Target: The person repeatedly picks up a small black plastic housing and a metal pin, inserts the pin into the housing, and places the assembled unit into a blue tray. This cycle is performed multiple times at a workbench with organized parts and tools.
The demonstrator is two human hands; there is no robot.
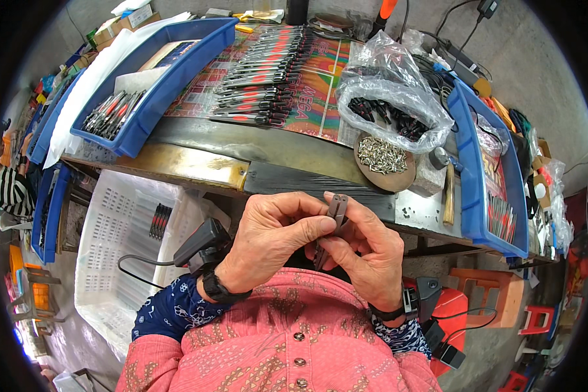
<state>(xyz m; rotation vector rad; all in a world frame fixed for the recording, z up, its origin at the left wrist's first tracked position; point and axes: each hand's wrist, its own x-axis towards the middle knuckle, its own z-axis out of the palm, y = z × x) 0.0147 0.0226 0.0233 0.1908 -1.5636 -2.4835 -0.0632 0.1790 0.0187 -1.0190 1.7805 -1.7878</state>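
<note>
Close in front of my chest, my left hand (285, 228) and my right hand (366, 251) both grip a narrow dark grey tool part (337, 208). It stands nearly upright, with its slotted top end showing between my thumbs and index fingers. Its middle is hidden by my fingers, and a dark lower end shows beneath them. Just past my hands, small silvery metal pins (381, 155) lie heaped in a round brown dish (398, 181). Behind the dish, a clear plastic bag (431, 134) holds black parts (405, 124).
On the bench (202, 142), black-and-red tools (258, 81) lie in a long row. A blue tray (196, 65) at left and another (470, 170) at right hold similar pieces. A brush (449, 196) rests near the right tray. Below left is a white plastic basket (111, 242).
</note>
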